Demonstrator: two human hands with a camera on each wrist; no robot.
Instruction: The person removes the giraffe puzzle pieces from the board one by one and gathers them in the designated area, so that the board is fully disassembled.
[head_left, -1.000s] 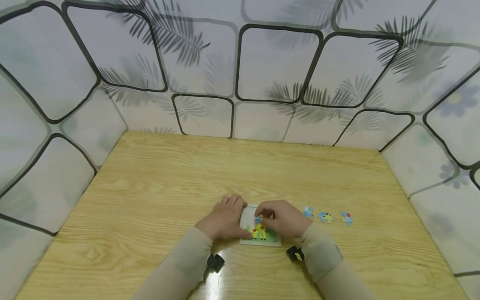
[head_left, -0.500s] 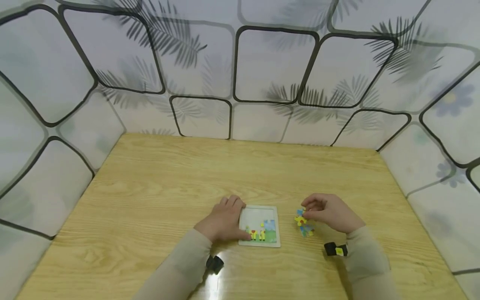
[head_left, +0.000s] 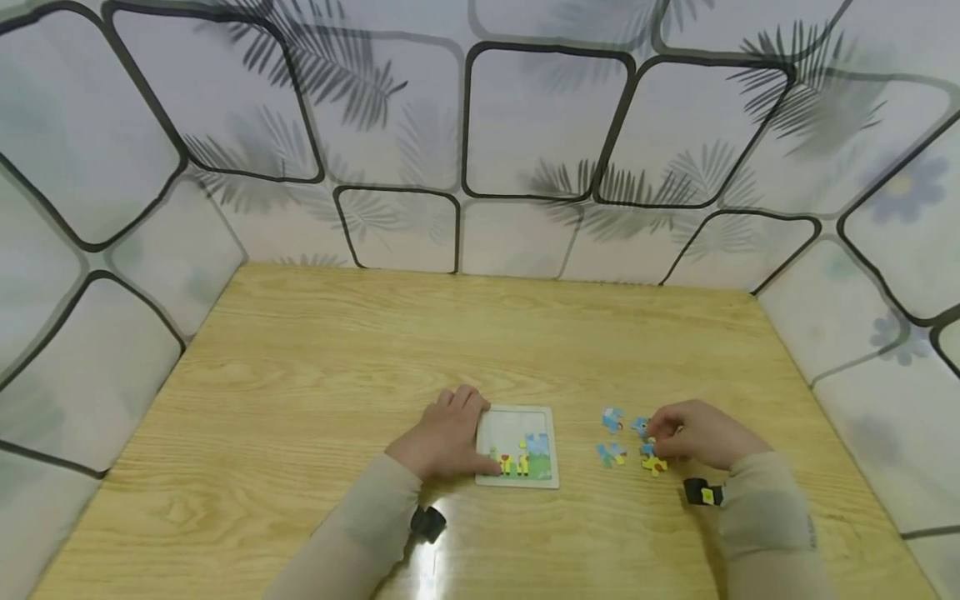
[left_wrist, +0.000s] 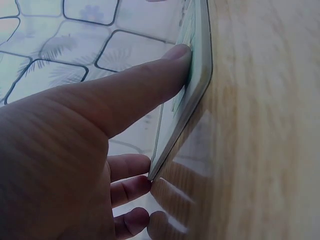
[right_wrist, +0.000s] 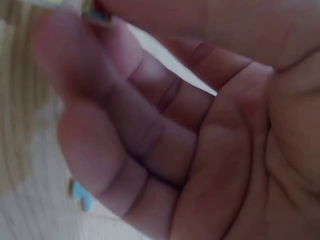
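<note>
A square puzzle board (head_left: 516, 421) with a pale frame lies on the table, its lower part filled with green, blue and yellow picture pieces. My left hand (head_left: 441, 433) rests along its left side. The straight left thumb (left_wrist: 145, 85) lies over the board's near edge, and the other fingertips touch its far left corner. To the board's right, my right hand (head_left: 697, 433) pinches a small jigsaw piece (right_wrist: 96, 14) between thumb and finger, most of it hidden. Close by its fingertips lie a yellow jigsaw piece (head_left: 655, 466) with a red spot and a blue piece (head_left: 639, 425).
Two more loose jigsaw pieces, a blue-and-white piece (head_left: 612, 419) and a blue-green piece (head_left: 611, 454), lie between the board and the right hand. A patterned wall (head_left: 525, 242) encloses the wooden table (head_left: 360, 333) at the back and sides.
My right hand has moved from over the board to the right, among the loose pieces. The yellow piece has gone right too. The left hand has stayed on the board.
</note>
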